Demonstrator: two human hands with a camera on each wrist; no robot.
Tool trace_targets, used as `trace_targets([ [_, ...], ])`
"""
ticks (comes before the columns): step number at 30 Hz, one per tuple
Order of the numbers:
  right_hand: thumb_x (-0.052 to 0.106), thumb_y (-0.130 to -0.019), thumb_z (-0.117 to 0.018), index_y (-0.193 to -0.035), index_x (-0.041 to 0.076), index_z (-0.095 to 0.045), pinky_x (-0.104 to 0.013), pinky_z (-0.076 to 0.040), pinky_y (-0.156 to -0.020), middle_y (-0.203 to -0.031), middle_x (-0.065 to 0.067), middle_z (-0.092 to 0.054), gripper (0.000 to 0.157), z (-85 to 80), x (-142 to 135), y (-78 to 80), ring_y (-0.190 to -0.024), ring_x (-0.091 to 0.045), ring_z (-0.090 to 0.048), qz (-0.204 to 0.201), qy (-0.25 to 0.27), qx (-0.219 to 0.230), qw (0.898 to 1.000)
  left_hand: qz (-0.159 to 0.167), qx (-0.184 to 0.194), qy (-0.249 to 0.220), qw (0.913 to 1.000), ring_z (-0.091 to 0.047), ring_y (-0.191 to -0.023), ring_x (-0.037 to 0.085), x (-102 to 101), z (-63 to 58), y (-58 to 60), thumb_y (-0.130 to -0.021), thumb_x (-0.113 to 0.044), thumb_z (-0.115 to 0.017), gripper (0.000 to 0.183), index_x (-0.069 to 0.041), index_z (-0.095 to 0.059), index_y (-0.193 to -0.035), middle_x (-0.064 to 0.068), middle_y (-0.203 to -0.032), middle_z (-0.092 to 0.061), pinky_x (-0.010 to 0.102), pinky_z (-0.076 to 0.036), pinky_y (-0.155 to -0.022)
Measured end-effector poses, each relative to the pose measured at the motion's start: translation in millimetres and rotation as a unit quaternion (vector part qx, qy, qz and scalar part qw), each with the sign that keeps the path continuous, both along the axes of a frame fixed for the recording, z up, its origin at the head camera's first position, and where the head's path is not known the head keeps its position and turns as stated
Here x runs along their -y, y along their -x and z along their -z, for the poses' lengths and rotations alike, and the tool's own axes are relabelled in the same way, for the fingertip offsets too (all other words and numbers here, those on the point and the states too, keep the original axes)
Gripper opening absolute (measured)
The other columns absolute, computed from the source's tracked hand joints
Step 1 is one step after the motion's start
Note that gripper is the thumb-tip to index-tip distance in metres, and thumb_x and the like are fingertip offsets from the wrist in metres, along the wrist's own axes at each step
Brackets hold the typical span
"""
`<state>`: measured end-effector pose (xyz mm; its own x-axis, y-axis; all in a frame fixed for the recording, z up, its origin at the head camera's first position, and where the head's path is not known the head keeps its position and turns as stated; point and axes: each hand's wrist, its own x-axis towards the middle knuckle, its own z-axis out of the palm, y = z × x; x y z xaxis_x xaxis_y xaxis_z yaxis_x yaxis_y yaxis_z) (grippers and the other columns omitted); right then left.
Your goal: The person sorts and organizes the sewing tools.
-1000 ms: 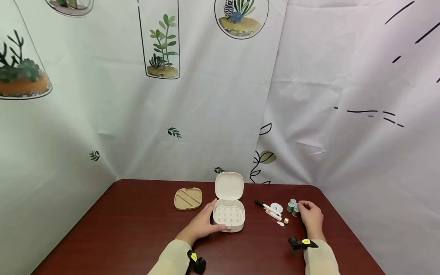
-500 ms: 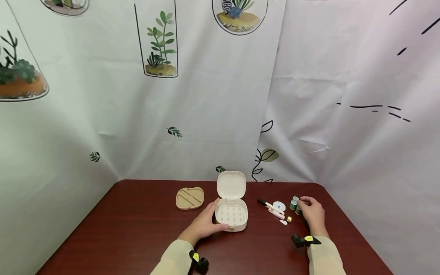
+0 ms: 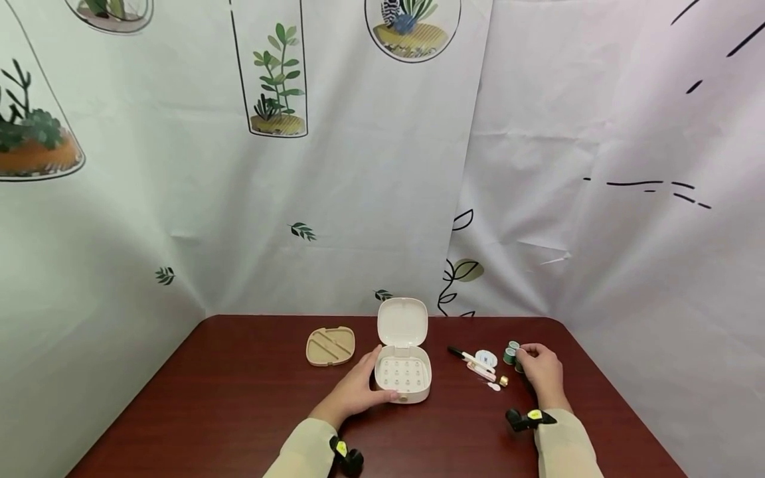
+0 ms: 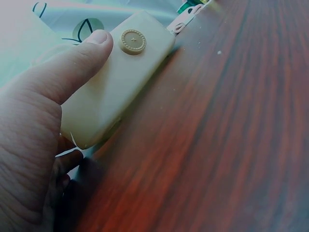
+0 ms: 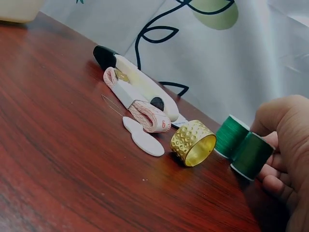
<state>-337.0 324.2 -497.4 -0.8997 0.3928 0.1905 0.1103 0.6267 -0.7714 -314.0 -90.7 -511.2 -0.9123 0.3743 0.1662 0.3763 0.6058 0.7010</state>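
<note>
A white sewing box stands with its lid up and rows of small pegs inside. My left hand holds it at its left side. In the left wrist view my thumb lies on the front wall, close to a round tan button clasp. At the right my right hand is at a small cluster of green thread spools. In the right wrist view its fingers curl round a dark green thread spool, which stands against a brighter green spool. Part of the cluster is hidden behind the hand.
Left of the box lies a tan divided tray. Between box and spools lie a black-capped white stick, a folded tape measure, a needle threader, a gold thimble ring and a white disc. Behind the table hangs a printed cloth.
My right hand's fingertips have come in closer over the spools, hiding more of them. The left hand has kept its hold on the box. The head view has shifted slightly.
</note>
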Motion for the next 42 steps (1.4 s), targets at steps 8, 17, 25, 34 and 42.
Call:
trace_targets([
  [8, 0.03, -0.094, -0.063, -0.113, -0.003, -0.069, -0.036, -0.046, -0.07, -0.099, -0.019, -0.069, 0.039, 0.6, 1.2, -4.0, -0.088, -0.031, -0.059, 0.007, -0.001, -0.022, 1.0, 0.003, -0.001, 0.001, 1.0, -0.038, -0.144, 0.034, 0.7, -0.4, 0.6, -0.078, -0.059, -0.079, 0.113, -0.007, -0.023, -0.161, 0.017, -0.159, -0.035, 0.058, -0.035, -0.112],
  [17, 0.036, -0.097, -0.065, -0.114, -0.001, -0.07, -0.047, -0.045, -0.083, -0.105, -0.021, -0.069, 0.041, -9.3, 2.3, -5.9, -0.099, -0.036, -0.059, 0.029, 0.01, -0.071, 0.997, 0.002, -0.002, 0.004, 1.0, -0.037, -0.144, 0.035, 1.0, -1.4, -0.9, -0.079, -0.059, -0.078, 0.112, -0.007, -0.023, -0.161, 0.018, -0.159, -0.034, 0.059, -0.035, -0.112],
  [25, 0.043, -0.1, -0.06, -0.123, 0.003, -0.069, -0.036, -0.047, -0.083, -0.115, -0.018, -0.067, 0.046, -27.3, 9.0, -4.6, -0.101, -0.027, -0.059, -0.032, 0.043, -0.077, 0.996, 0.0, -0.005, 0.009, 0.9999, -0.038, -0.144, 0.037, 1.7, -4.0, -3.4, -0.079, -0.057, -0.079, 0.112, -0.006, -0.023, -0.161, 0.019, -0.158, -0.035, 0.06, -0.035, -0.111],
  [34, 0.041, -0.102, -0.06, -0.127, 0.004, -0.068, -0.03, -0.049, -0.076, -0.113, -0.015, -0.068, 0.045, -44.6, 27.9, -6.8, -0.091, -0.018, -0.059, -0.116, 0.033, -0.079, 0.99, -0.005, -0.001, 0.019, 0.9998, -0.036, -0.144, 0.038, -0.2, -0.6, -1.3, -0.079, -0.062, -0.076, 0.112, -0.008, -0.022, -0.162, 0.019, -0.159, -0.034, 0.06, -0.034, -0.112],
  [42, 0.035, -0.098, -0.068, -0.115, 0.005, -0.072, -0.03, -0.051, -0.075, -0.1, -0.008, -0.071, 0.035, -49.2, 61.5, -1.9, -0.087, -0.015, -0.061, -0.167, 0.03, -0.095, 0.981, -0.014, -0.001, 0.008, 0.9999, -0.037, -0.144, 0.04, -5.5, 1.0, -1.5, -0.077, -0.063, -0.078, 0.114, -0.008, -0.024, -0.161, 0.018, -0.159, -0.035, 0.061, -0.035, -0.111],
])
